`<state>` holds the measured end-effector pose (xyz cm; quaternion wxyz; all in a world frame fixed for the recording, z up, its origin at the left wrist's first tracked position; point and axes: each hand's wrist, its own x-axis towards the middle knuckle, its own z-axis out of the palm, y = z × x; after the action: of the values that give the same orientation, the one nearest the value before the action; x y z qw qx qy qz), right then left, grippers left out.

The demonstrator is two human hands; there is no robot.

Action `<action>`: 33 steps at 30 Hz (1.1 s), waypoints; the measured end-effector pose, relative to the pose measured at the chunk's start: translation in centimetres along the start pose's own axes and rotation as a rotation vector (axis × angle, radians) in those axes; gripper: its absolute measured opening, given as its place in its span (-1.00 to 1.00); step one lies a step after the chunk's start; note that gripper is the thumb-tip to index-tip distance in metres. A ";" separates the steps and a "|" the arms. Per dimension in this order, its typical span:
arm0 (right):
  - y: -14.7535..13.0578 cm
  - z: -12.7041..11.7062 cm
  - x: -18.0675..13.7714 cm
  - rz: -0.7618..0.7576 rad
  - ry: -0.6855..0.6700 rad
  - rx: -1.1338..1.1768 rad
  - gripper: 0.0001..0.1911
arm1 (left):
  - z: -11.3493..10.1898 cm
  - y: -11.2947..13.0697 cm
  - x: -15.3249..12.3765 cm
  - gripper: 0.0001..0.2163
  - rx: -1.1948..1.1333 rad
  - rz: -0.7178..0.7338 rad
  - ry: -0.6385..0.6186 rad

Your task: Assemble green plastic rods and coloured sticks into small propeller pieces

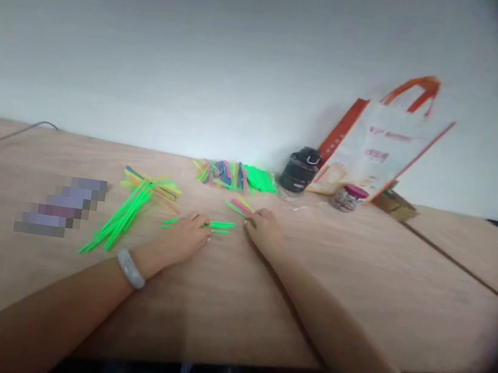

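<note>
Short green sticks [220, 225] lie on the worktop [355, 286] between your hands, in the head view, with their left ends running under your left hand [184, 238]. That hand is flat and palm-down, its fingers close together and resting over the sticks, not pinching them. A pale bangle [130, 269] circles your left wrist. Your right hand [265, 231] is also palm-down, fingers loosely curled, and its fingertips [248, 223] sit at the near end of a small group of pink, yellow and green sticks [240, 208]. You can't tell from this view whether those fingertips are pinching anything.

Left of your left hand, a bundle of bright green sticks [123, 216] fans across a mixed yellow and orange pile [150, 186]. Beyond your hands, near the worktop's far edge, lies a larger multicoloured heap of sticks [234, 176]. To its right stand a black cylindrical object [300, 170], a jar with a pink lid [349, 198] and a white tote bag with orange handles [376, 145] leaning on the wall [202, 52]. A cardboard box [393, 205] sits behind the bag. A pixelated object [60, 206] lies towards the left, too obscured to identify, and a grey cable [13, 131] runs along the far left edge.
</note>
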<state>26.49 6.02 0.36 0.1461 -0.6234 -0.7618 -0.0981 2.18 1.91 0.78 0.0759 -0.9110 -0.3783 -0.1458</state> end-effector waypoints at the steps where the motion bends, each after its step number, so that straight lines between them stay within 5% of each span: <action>1: -0.1 -0.1 0.0 0.012 -0.004 -0.007 -0.72 | 0.1 0.1 0.0 -0.78 -0.005 0.000 0.000; 22: -1.2 -0.5 -0.1 0.043 -0.001 0.042 -0.78 | 1.0 0.6 0.9 -0.83 -0.072 -0.058 -0.008; 28: -2.6 -1.0 -1.0 0.082 0.032 0.280 -0.75 | 0.8 0.9 1.0 -0.82 -0.049 -0.047 0.030; 33: -3.7 -0.7 -1.4 -0.058 0.047 0.561 -0.73 | 0.8 1.0 1.0 -0.81 -0.124 -0.095 0.134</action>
<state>23.17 3.80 0.63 0.3274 -0.5342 -0.7732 0.0980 3.77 2.07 0.28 0.0374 -0.8831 -0.4056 -0.2330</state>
